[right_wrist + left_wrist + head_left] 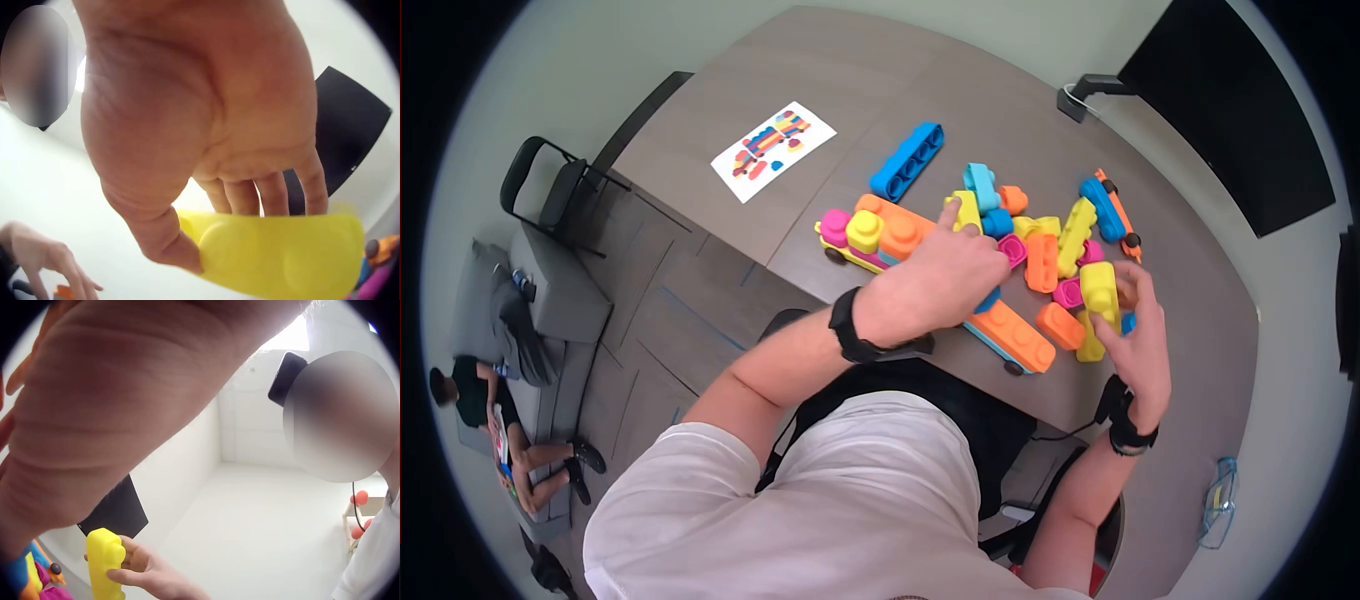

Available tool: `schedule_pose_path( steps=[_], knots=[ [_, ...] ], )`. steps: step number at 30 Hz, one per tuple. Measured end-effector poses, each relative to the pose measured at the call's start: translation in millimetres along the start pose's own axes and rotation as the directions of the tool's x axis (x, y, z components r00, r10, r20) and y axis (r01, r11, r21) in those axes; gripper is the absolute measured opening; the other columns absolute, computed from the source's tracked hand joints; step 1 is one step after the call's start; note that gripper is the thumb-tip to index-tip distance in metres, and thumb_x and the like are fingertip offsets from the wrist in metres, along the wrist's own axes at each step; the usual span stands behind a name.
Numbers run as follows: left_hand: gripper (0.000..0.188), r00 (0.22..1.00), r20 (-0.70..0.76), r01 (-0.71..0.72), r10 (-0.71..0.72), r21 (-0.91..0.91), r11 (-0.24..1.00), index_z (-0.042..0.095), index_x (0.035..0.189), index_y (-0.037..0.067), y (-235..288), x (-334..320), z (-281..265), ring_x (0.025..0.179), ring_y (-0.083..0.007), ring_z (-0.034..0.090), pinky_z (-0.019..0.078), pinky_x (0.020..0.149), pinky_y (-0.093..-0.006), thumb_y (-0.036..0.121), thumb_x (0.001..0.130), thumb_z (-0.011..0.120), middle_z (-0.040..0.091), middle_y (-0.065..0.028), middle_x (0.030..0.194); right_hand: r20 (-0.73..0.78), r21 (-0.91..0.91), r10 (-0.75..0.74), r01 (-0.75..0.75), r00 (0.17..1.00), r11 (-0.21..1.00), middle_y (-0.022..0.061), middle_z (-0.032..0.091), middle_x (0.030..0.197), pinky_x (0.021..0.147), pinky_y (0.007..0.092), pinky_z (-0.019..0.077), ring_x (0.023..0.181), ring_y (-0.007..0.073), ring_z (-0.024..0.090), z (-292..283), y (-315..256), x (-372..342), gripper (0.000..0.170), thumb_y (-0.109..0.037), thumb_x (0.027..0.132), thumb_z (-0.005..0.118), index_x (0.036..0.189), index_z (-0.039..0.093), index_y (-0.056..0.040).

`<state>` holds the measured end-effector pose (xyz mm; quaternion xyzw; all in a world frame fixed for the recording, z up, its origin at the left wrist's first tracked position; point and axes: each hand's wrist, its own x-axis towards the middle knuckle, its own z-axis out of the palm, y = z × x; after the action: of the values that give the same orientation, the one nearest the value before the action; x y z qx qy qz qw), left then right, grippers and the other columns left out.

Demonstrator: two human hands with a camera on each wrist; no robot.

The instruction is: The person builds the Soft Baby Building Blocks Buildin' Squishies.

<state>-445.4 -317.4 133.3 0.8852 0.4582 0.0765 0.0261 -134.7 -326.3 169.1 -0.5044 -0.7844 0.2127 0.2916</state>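
Along the table's (850, 90) near edge the left hand (945, 268) reaches over a wheeled block row (900, 238), its grip impossible to tell, while the right hand (1138, 335) pinches one yellow block (1101, 285) near the right edge, three magenta blocks (1067, 293) crowding between, and one picture sheet (773, 151) lies well apart, leftward.

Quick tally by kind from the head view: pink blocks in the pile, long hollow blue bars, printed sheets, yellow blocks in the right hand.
Pink blocks: 3
Long hollow blue bar: 1
Printed sheet: 1
Yellow block in right hand: 1
Total: 6
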Motion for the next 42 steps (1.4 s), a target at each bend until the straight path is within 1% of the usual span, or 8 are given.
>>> schedule_pose_path(
  steps=[8, 14, 24, 33, 35, 39, 41, 42],
  knots=[
    [0.035, 0.998, -0.062, 0.009, -0.008, 0.023, 1.0, 0.082, 0.115, 0.016, -4, -1, 3, 0.12, -0.0305, 0.073, 0.0333, 0.132, -0.0646, 0.008, 0.081, 0.085, 0.078, -0.0065, 0.105, 0.207, -0.038, -0.081, 0.09, 0.975, 0.995, 0.0257, 0.072, 0.133, 0.11, 0.0467, 0.0545, 0.126, 0.0461, 0.069, 19, -26, -4, 0.057, -0.007, 0.088, 0.077, 0.142, 0.065, 0.0015],
    [0.052, 0.991, 0.12, 0.064, -0.062, -0.016, 0.998, 0.082, 0.126, 0.019, -2, 4, -10, 0.125, -0.0308, 0.072, 0.0348, 0.131, -0.0651, 0.009, 0.077, 0.094, 0.081, -0.0081, 0.115, 0.335, -0.079, 0.059, -0.034, 0.94, 0.996, 0.0284, 0.072, 0.134, 0.107, 0.0505, 0.0546, 0.125, 0.0467, 0.068, 31, -40, -7, 0.053, -0.016, 0.097, 0.073, 0.146, 0.064, 0.0025],
    [0.053, 0.992, 0.112, 0.064, -0.054, -0.082, 0.995, 0.082, 0.128, 0.02, 0, 5, -4, 0.126, -0.0316, 0.072, 0.0367, 0.13, -0.0654, 0.014, 0.077, 0.097, 0.08, -0.0086, 0.117, 0.332, -0.106, -0.079, 0.12, 0.94, 0.987, 0.0231, 0.076, 0.131, 0.106, 0.0516, 0.0551, 0.121, 0.044, 0.068, 61, -27, -10, 0.046, -0.013, 0.101, 0.072, 0.144, 0.067, 0.0024],
    [0.052, 0.987, 0.145, 0.089, -0.071, -0.12, 0.989, 0.083, 0.126, 0.018, 3, 6, -7, 0.125, -0.0316, 0.072, 0.0384, 0.129, -0.0661, 0.014, 0.077, 0.097, 0.079, -0.0089, 0.117, 0.326, -0.229, 0.136, -0.061, 0.935, 0.972, 0.0196, 0.077, 0.13, 0.102, 0.0512, 0.0566, 0.12, 0.0427, 0.069, 62, -32, -9, 0.044, -0.018, 0.1, 0.077, 0.142, 0.071, -0.0051],
    [0.057, 0.991, 0.121, 0.063, -0.049, -0.109, 0.992, 0.08, 0.131, 0.018, 1, 4, -3, 0.124, -0.0327, 0.072, 0.0369, 0.128, -0.0681, 0.024, 0.078, 0.099, 0.079, -0.0086, 0.116, 0.347, -0.07, -0.029, 0.057, 0.937, 0.996, 0.0187, 0.078, 0.126, 0.1, 0.0511, 0.0575, 0.116, 0.0427, 0.071, 54, -9, -5, 0.04, -0.023, 0.103, 0.075, 0.139, 0.073, -0.0053],
    [0.072, 0.982, 0.19, 0.045, -0.016, -0.149, 0.988, 0.076, 0.136, 0.011, 5, 5, -15, 0.124, -0.0345, 0.072, 0.0325, 0.131, -0.0695, 0.051, 0.08, 0.097, 0.079, -0.0112, 0.115, -0.035, -0.299, 0.154, -0.157, 0.987, 0.941, 0.0175, 0.078, 0.117, 0.096, 0.0514, 0.0593, 0.111, 0.043, 0.074, 38, 39, 8, 0.025, -0.022, 0.102, 0.074, 0.121, 0.079, -0.0056],
    [0.101, 1.0, 0.006, -0.021, 0.022, -0.119, 0.993, 0.072, 0.137, 0.004, 8, 5, -4, 0.123, -0.0377, 0.073, 0.0292, 0.131, -0.0702, 0.084, 0.078, 0.082, 0.078, -0.0163, 0.109, 0.01, -0.315, 0.16, -0.149, 0.987, 0.937, 0.017, 0.077, 0.118, 0.096, 0.0516, 0.0592, 0.112, 0.0423, 0.074, 34, 61, 5, 0.021, -0.02, 0.101, 0.074, 0.116, 0.079, -0.0058],
    [0.101, 1.0, 0.005, -0.023, 0.023, -0.115, 0.993, 0.072, 0.137, 0.004, 10, 6, 2, 0.123, -0.0377, 0.073, 0.0292, 0.131, -0.0702, 0.084, 0.078, 0.082, 0.078, -0.0163, 0.109, 0.061, -0.326, 0.171, -0.143, 0.983, 0.935, 0.0165, 0.077, 0.119, 0.096, 0.0518, 0.0591, 0.113, 0.0416, 0.073, 34, 64, 5, 0.017, -0.018, 0.101, 0.074, 0.111, 0.08, -0.0059]
  ],
)
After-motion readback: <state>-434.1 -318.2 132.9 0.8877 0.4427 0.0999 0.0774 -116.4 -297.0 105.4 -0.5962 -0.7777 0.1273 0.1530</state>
